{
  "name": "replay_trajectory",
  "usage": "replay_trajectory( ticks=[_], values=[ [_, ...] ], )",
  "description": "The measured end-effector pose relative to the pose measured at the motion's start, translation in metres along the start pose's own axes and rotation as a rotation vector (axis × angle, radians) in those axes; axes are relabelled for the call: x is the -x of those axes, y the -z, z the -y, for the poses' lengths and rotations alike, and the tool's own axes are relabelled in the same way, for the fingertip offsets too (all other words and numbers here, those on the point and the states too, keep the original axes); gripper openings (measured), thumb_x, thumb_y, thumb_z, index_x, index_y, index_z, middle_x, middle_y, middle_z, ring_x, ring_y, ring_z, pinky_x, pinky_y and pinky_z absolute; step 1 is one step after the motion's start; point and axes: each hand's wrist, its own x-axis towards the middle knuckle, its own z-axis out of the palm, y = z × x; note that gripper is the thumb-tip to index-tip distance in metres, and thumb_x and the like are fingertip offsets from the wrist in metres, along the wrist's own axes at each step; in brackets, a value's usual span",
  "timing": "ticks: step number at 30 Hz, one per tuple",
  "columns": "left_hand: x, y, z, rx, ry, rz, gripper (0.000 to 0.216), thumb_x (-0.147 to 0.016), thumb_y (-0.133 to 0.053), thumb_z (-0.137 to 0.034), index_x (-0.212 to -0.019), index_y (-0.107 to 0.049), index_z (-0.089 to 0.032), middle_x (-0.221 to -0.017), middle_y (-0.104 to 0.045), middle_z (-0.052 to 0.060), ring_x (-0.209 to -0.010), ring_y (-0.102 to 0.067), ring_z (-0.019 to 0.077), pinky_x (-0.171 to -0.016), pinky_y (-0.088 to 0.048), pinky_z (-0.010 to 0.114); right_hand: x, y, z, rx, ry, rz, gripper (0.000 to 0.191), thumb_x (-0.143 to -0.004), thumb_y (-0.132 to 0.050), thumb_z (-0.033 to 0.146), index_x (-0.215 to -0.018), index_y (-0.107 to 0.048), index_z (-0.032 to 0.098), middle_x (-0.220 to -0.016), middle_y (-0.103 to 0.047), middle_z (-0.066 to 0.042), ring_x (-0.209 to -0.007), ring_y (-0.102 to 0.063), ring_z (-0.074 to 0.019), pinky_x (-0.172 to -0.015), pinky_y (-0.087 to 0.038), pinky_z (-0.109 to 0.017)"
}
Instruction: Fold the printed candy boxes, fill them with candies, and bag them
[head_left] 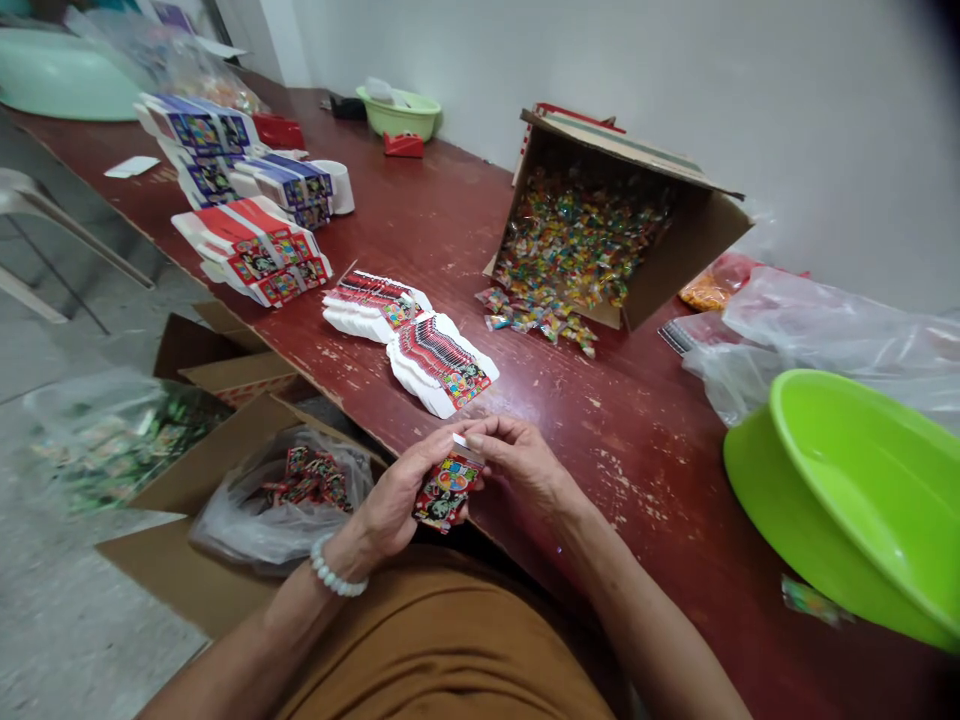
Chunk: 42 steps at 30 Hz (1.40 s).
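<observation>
My left hand point(394, 500) grips a small red printed box point(444, 491) from below, at the near edge of the dark red table point(645, 440). My right hand point(517, 458) pinches the white flap at the box's top. Both hands are closed on it. Just beyond them lie two fanned stacks of flat red box blanks point(439, 362). A cardboard carton point(600, 225) lies tipped on its side further back, with several colourful wrapped sweets spilling out onto the table.
A lime green basin point(847, 500) sits at the right with clear plastic bags point(825, 330) behind it. Stacks of red and blue boxes point(247, 200) stand at the far left. Below the table, cartons and a bag of finished boxes point(300, 485) rest on the floor.
</observation>
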Motion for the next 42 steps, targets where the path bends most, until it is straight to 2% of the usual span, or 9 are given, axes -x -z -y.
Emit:
replay_trajectory(
  ticks=[5,11,18,21,26,32,37,40,42],
  values=[
    [-0.001,0.007,0.002,0.086,0.017,-0.003,0.052,-0.087,-0.061,-0.03,-0.136,-0.056,-0.016,-0.087,-0.074,0.012,-0.068,-0.069,0.0217,-0.048,-0.057,0.027,-0.003,0.001,-0.005,-0.028,0.006,0.026,0.028,-0.074,-0.084,0.039,-0.078,-0.068,0.017,-0.064,-0.063,0.002,-0.049,-0.05,-0.0069,-0.05,-0.041,-0.02],
    [-0.005,0.011,0.007,0.135,0.009,0.073,0.052,-0.083,-0.059,-0.032,-0.132,-0.059,-0.015,-0.085,-0.074,0.011,-0.065,-0.069,0.0224,-0.053,-0.058,0.031,-0.002,0.003,-0.006,0.004,0.02,0.038,0.025,-0.078,-0.08,0.039,-0.08,-0.069,0.017,-0.063,-0.063,0.002,-0.049,-0.051,-0.0074,-0.049,-0.042,-0.02],
    [-0.003,0.009,0.007,0.079,-0.024,-0.01,0.042,-0.082,-0.062,-0.031,-0.122,-0.062,-0.017,-0.08,-0.072,0.008,-0.063,-0.068,0.0212,-0.047,-0.056,0.028,0.0,-0.005,-0.006,0.022,0.039,0.034,0.028,-0.078,-0.08,0.043,-0.081,-0.069,0.018,-0.057,-0.062,0.003,-0.047,-0.052,-0.0099,-0.05,-0.043,-0.023],
    [-0.001,0.008,0.006,0.025,-0.055,-0.059,0.039,-0.083,-0.065,-0.032,-0.12,-0.062,-0.019,-0.086,-0.072,0.007,-0.07,-0.068,0.0221,-0.048,-0.057,0.028,0.0,-0.006,-0.003,0.116,0.079,0.007,0.028,-0.074,-0.083,0.042,-0.077,-0.071,0.017,-0.063,-0.065,0.002,-0.053,-0.054,-0.0097,-0.054,-0.044,-0.023],
    [-0.001,0.009,0.008,-0.073,-0.091,-0.069,0.043,-0.088,-0.068,-0.04,-0.127,-0.063,-0.024,-0.09,-0.073,0.005,-0.06,-0.063,0.0144,-0.048,-0.055,0.023,0.0,-0.004,0.001,0.227,0.143,-0.011,0.026,-0.074,-0.083,0.041,-0.076,-0.072,0.017,-0.071,-0.07,0.0,-0.059,-0.059,-0.0117,-0.06,-0.047,-0.026],
    [-0.002,0.012,0.009,-0.063,-0.037,-0.033,0.043,-0.089,-0.066,-0.044,-0.126,-0.07,-0.024,-0.121,-0.071,0.01,-0.078,-0.069,0.0174,-0.059,-0.056,0.023,-0.001,0.002,0.0,0.294,0.189,0.099,0.025,-0.078,-0.079,0.04,-0.075,-0.068,0.018,-0.074,-0.069,-0.001,-0.065,-0.061,-0.013,-0.062,-0.049,-0.026],
    [-0.006,0.015,0.01,-0.067,-0.028,-0.062,0.044,-0.093,-0.057,-0.053,-0.117,-0.076,-0.021,-0.103,-0.078,0.009,-0.077,-0.069,0.0174,-0.064,-0.055,0.022,0.003,-0.003,0.007,0.511,0.389,0.16,0.018,-0.086,-0.07,0.032,-0.074,-0.067,0.019,-0.093,-0.074,-0.005,-0.082,-0.066,-0.0167,-0.076,-0.052,-0.03],
    [-0.009,0.016,0.012,-0.075,-0.11,-0.078,0.032,-0.09,-0.065,-0.041,-0.108,-0.08,-0.019,-0.102,-0.078,0.007,-0.088,-0.07,0.0195,-0.079,-0.055,0.023,0.005,-0.006,0.007,0.613,0.452,0.14,0.012,-0.087,-0.067,0.026,-0.077,-0.069,0.019,-0.09,-0.073,-0.004,-0.08,-0.065,-0.0154,-0.076,-0.051,-0.028],
    [-0.01,0.016,0.013,-0.091,-0.143,-0.104,0.027,-0.086,-0.069,-0.034,-0.104,-0.08,-0.018,-0.099,-0.079,0.007,-0.085,-0.07,0.019,-0.078,-0.055,0.023,0.005,-0.008,0.005,0.606,0.428,0.098,0.01,-0.086,-0.065,0.024,-0.079,-0.069,0.019,-0.089,-0.073,-0.003,-0.079,-0.065,-0.0157,-0.075,-0.05,-0.028]
  ],
)
